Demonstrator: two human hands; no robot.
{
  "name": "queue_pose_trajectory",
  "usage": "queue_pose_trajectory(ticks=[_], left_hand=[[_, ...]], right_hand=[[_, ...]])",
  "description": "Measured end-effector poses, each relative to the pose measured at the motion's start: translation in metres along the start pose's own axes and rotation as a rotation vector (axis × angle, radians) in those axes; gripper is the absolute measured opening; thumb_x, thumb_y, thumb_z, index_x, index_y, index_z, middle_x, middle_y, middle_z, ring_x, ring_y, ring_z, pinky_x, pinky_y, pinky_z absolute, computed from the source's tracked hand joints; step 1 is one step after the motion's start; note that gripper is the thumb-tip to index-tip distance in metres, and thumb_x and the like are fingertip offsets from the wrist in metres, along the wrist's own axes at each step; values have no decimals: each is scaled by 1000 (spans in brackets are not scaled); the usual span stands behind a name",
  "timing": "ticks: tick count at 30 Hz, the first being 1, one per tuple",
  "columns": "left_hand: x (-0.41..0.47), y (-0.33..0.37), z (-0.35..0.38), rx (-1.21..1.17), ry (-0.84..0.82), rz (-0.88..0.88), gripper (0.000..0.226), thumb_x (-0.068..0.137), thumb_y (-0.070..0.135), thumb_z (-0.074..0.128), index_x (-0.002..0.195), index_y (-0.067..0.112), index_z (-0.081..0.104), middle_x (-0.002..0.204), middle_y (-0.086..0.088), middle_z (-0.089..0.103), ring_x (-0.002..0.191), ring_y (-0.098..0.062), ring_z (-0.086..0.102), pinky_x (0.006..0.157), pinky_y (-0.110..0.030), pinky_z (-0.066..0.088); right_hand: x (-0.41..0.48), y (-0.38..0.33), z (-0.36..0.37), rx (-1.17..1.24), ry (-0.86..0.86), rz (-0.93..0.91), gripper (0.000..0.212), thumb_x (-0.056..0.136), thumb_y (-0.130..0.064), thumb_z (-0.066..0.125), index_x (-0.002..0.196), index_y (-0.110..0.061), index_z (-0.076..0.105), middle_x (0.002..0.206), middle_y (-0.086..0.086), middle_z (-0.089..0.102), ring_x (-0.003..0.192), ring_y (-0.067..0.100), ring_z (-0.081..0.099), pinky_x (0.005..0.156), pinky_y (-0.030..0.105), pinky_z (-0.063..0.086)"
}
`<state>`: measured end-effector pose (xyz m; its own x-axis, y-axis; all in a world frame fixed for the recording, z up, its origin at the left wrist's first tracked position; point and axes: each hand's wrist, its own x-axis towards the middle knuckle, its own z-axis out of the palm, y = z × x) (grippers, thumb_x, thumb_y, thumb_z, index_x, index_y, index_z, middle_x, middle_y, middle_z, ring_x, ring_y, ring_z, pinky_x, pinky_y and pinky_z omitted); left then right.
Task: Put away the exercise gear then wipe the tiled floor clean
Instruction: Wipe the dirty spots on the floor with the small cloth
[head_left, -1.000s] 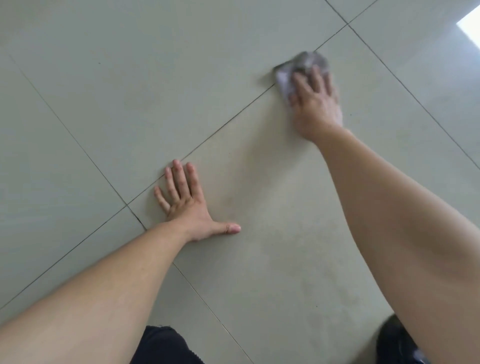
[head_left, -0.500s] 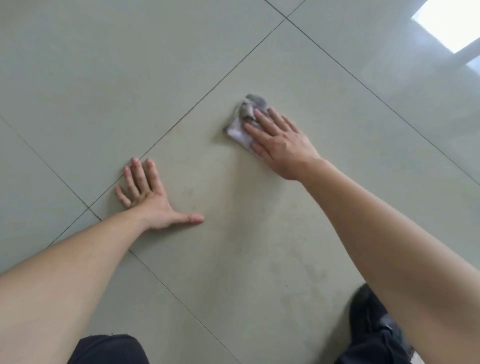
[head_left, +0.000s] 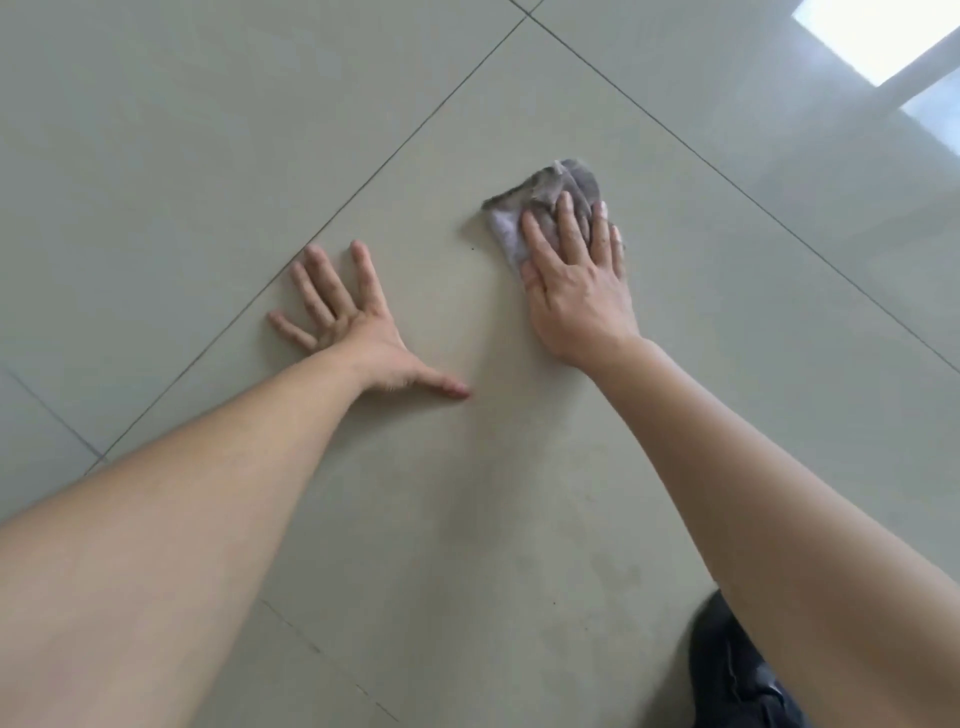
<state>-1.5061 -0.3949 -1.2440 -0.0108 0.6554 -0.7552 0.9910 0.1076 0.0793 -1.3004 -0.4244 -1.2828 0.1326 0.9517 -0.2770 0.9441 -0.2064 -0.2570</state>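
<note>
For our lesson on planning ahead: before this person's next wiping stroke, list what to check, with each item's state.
1. Cloth under the right hand, fingers flat on it: ok.
2. Left hand braced flat on the tiled floor: ok.
3. Smudges nearer the person wiped: not ok, faint marks show.
4. Cloth damp enough: cannot tell.
5. Exercise gear put away: cannot tell, none in view.

You have a single view, worn on your head, aimed forward and steeply down onto the pale grey-green glossy tiled floor. It sits close: your bare forearms enter from the lower corners, and your left hand and right hand lie mid-frame. A bright white window reflection marks the far top-right corner.
</note>
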Motion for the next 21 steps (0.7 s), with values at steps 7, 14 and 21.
queue_pose_trajectory(ticks=[7,14,21], left_hand=[[2,-2,-3,9,-47,-21,180,22,86,76,132,23,-52,141,-21,-54,130,-34,-52,108,-71,-14],[3,-2,-7,3,-99,-2,179,25,86,75,129,21,-56,133,-20,-61,126,-36,-55,105,-71,-18],[2,-2,-7,16,-92,-17,181,19,89,73,129,22,-55,137,-20,-57,128,-37,-52,105,-72,-15]], right_hand=[[99,-45,-30,-141,-150,-352,53,107,-49,20,159,-37,16,169,1,0,154,30,-8,124,41,-5],[199,18,-81,-34,-86,152,58,105,-45,20,160,-34,6,168,3,-10,153,33,-12,125,47,-1],[66,18,-34,25,-23,49,56,105,-49,21,159,-39,11,168,0,-7,154,28,-14,124,42,-8]])
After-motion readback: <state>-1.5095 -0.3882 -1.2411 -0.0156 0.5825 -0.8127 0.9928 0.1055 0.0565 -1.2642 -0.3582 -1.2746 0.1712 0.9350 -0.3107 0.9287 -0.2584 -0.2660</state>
